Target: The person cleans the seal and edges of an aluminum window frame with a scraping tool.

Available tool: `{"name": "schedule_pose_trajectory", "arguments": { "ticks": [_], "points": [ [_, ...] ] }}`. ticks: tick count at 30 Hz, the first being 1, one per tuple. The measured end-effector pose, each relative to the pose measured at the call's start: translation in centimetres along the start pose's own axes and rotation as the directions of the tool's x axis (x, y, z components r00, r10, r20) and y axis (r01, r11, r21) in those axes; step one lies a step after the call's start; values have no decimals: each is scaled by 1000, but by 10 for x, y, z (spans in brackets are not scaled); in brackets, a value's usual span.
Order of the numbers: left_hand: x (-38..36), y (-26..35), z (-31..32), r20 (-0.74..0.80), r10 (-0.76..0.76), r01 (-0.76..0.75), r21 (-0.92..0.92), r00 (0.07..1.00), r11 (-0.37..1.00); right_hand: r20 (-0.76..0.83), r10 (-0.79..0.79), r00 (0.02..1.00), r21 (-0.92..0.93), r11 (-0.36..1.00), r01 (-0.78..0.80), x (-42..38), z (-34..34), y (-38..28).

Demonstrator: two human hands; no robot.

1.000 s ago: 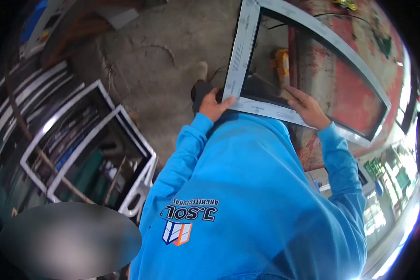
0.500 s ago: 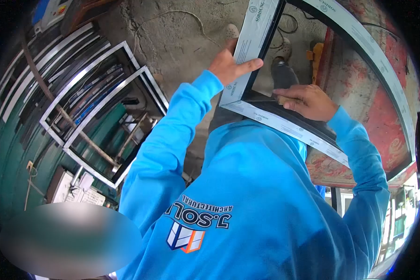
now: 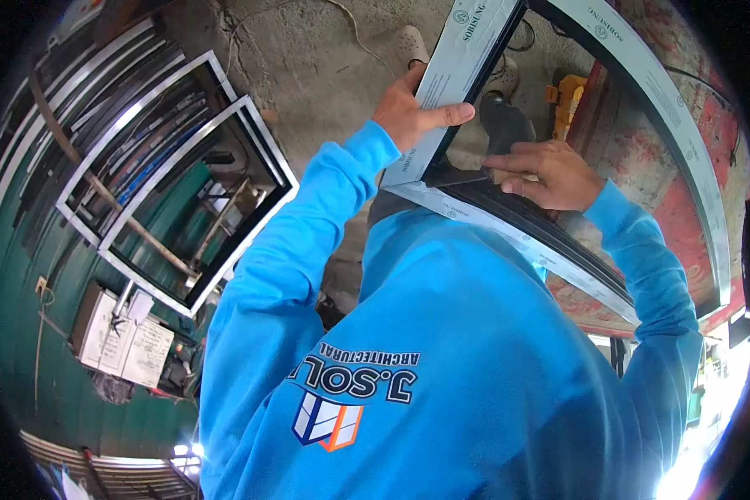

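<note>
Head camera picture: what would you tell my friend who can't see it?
A person in a blue sweatshirt holds a big curved frame with the left hand; the right hand has a small tan thing near its inner edge. Metal frames are at the left, a scratched red surface at the right.

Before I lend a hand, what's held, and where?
Left hand: frame, by its side bar near a corner. Right hand: small tool, apparently by its handle.

Smooth film-covered frame [image 3: 452, 65], matt cloth sweatshirt [image 3: 475, 333], rough concrete floor [image 3: 312, 71], glossy metallic rectangular frames [image 3: 174, 173]
</note>
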State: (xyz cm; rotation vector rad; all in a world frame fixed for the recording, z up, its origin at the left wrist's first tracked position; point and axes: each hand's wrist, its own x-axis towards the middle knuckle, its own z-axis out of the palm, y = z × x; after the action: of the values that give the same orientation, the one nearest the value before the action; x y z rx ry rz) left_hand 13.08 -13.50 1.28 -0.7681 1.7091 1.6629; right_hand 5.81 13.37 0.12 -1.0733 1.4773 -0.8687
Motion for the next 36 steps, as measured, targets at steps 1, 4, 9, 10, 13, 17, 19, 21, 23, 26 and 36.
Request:
{"name": "schedule_pose_trajectory", "arguments": {
  "ticks": [1, 4, 9, 10, 13, 17, 19, 21, 23, 26, 36],
  "points": [
    [0, 0, 1, -10, 1, -1, -11, 1000, 1000, 23, 27, 999, -18, 999, -27, 1, -2, -2],
    [1, -2, 2, -22, 20, -21, -17, 1000, 1000, 14, 56, 998, -76, 996, -55, 1, -2, -13],
    [1, -9, 3, -35, 44, -44, -11, 998, 999, 12, 128, 992, -111, 986, -126, -2, -1, -31],
    [1, -9, 3, -39, 45, -45, 1, 998, 999, 13, 143, 990, -122, 983, -140, -2, -1, -34],
    [1, -7, 3, -50, 54, -53, 8, 997, 999, 16, 204, 979, -170, 965, -198, -2, -4, -48],
    [-1, -3, 3, -62, 67, -65, 25, 996, 998, -71, 193, 979, -157, 967, -202, -7, 8, -57],
    [0, -9, 5, -76, 90, -88, 35, 993, 996, -110, 267, 957, -48, 961, -274, -11, 20, -63],
    [1, -10, 4, -95, 112, -108, 51, 989, 993, -121, 313, 942, -10, 949, -316, -11, 26, -74],
    [-1, -9, 5, -88, 83, -75, 88, 993, 993, -130, 359, 924, 35, 933, -358, -11, 34, -78],
    [2, -14, 5, -91, 118, -114, 50, 989, 992, -161, 338, 927, 30, 941, -338, -13, 34, -67],
    [1, -6, 5, -86, 97, -91, 65, 992, 994, -111, 79, 991, 42, 996, -75, 0, 25, -6]
  ]
}}
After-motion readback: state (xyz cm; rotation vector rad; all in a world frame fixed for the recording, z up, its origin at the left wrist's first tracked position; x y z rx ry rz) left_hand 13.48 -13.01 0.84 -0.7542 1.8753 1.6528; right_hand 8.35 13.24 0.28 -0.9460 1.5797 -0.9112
